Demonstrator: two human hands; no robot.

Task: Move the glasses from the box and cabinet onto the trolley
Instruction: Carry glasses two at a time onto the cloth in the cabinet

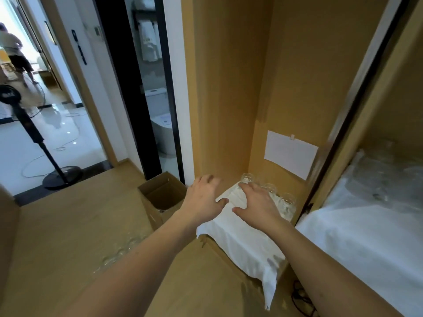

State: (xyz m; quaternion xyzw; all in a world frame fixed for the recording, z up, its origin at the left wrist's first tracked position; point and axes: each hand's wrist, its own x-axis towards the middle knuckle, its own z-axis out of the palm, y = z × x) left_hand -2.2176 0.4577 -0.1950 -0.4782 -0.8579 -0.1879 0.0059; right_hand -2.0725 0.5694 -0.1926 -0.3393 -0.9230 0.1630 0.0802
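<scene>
Both hands, left hand [203, 197] and right hand [258, 202], spread empty above white cloth [242, 239] beside clear rounded glasses [270, 189].

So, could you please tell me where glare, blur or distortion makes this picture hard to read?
Head view: the wide lens bows the cabinet walls; the left hand fingertips are motion-blurred; daylight blows out the doorway and glares on the tiled floor; the glasses beyond the right hand are faint, and those at the right edge smear over the white cloth.

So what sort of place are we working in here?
Probably a hotel room or apartment entry: a white toilet shows through a doorway, white towels hang above it, and clear glasses sit on a white cloth in a wooden cabinet.
</scene>
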